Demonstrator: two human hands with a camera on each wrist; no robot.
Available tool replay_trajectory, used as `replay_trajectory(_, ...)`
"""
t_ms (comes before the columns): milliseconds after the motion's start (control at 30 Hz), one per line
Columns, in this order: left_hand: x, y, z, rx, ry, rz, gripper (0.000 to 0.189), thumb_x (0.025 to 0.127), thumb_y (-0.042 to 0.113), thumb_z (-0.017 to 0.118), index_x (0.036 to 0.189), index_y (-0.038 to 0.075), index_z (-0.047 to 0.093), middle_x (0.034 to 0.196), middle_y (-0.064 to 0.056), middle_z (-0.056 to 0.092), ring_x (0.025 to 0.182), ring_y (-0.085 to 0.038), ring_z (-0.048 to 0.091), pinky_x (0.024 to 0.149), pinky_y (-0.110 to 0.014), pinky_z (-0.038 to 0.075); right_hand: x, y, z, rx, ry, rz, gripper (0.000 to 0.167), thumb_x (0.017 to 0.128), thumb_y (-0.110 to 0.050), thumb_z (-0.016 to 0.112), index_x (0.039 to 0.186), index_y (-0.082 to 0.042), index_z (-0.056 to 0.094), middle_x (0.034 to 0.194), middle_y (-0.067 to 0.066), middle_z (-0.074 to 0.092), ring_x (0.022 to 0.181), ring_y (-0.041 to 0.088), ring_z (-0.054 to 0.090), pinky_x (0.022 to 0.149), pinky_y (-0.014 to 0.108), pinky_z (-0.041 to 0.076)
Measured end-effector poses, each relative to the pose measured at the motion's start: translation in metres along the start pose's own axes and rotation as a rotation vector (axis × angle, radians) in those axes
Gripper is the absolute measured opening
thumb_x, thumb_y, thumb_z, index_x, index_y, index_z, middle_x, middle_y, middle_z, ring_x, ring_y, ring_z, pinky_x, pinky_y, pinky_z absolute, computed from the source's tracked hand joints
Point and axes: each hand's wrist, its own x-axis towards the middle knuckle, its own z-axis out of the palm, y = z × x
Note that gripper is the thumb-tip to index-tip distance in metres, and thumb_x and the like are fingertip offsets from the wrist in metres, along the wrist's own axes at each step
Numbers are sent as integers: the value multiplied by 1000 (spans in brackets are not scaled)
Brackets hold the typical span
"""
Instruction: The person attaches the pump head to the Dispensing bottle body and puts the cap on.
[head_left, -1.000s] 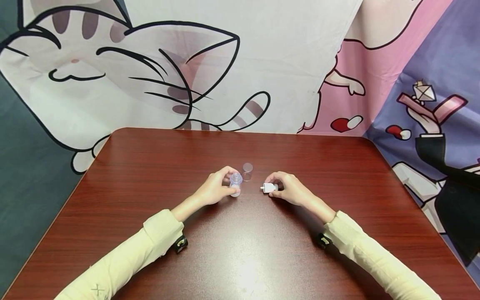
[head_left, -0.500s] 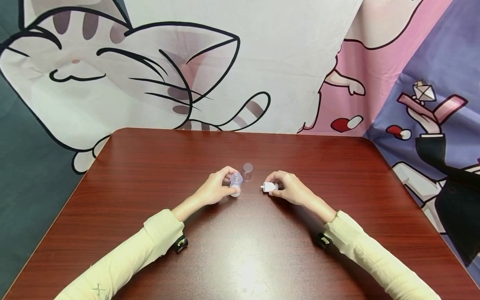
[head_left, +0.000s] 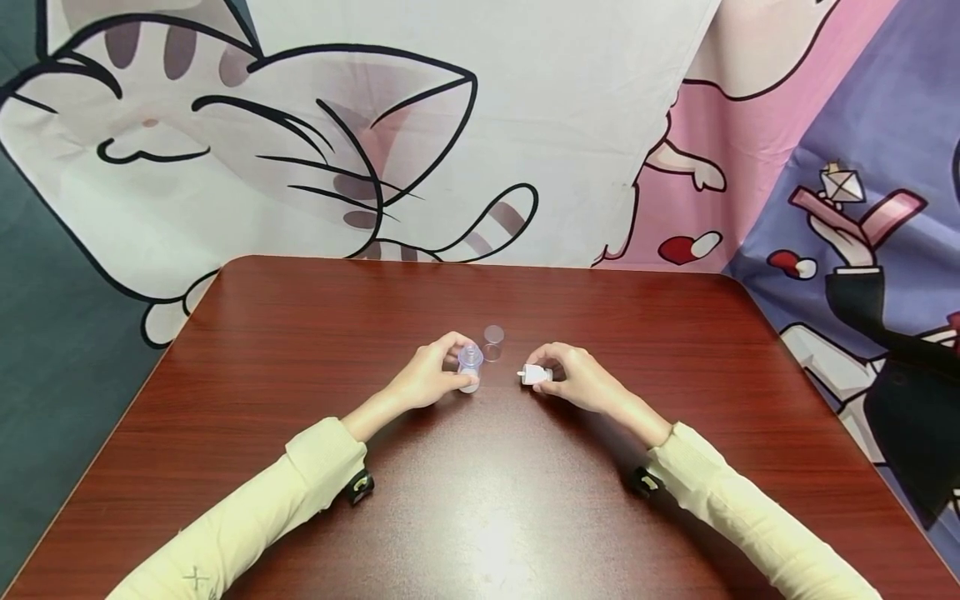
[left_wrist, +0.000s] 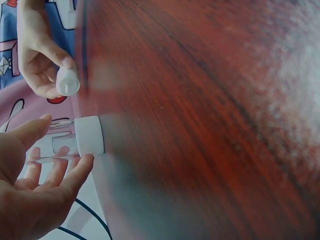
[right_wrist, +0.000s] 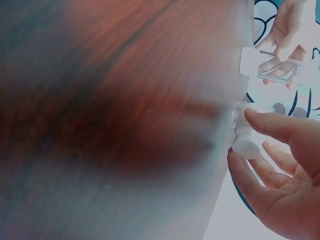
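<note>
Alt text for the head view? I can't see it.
The left hand holds a clear container upright; the right hand holds a small white piece, its tip pointing toward the container. A clear object sits beyond them on the brown table.

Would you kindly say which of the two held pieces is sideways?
The white nozzle piece in the right hand: it points toward the left hand, whereas the clear bottle is upright.

A reddish-brown wood-grain table (head_left: 360,308) with rounded far corners stands before a cartoon-printed fabric backdrop (head_left: 592,125) showing a smiling cat (head_left: 165,196) at left; glare (head_left: 491,533) whitens the table's near part.
</note>
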Motion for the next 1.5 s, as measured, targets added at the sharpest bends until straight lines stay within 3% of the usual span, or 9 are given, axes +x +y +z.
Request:
replay_trajectory(200,-1,-1,-1,14,11,41,39,82,12,73,117,6,56,107,-12,68,104,-28,66,87,-41,53,1,-4,0,18,2,-4,26,79,-2,76,102,-8,65,92,3,70,82,12,64,73,26,52)
replay_trajectory(433,1,-1,-3,3,-11,-7,43,83,12,73,121,7,55,111,-13,67,108,-29,64,90,-43,52,2,-6,-1,35,9,-8,26,79,-2,75,103,-7,65,91,3,70,79,10,64,72,23,51)
replay_trajectory(733,1,-1,-2,2,-10,-18,43,82,12,74,120,7,55,111,-13,67,108,-29,64,92,-44,51,3,-9,0,56,-2,-7,27,81,-3,74,105,-6,64,92,5,70,77,9,66,70,21,53)
replay_trajectory(1500,1,1,-1,-1,-7,5,42,83,11,74,119,5,55,112,-15,67,108,-30,64,90,-43,52,4,-23,8,-35,22,-31,25,80,-7,74,103,-12,64,91,-1,66,83,13,64,74,38,53)
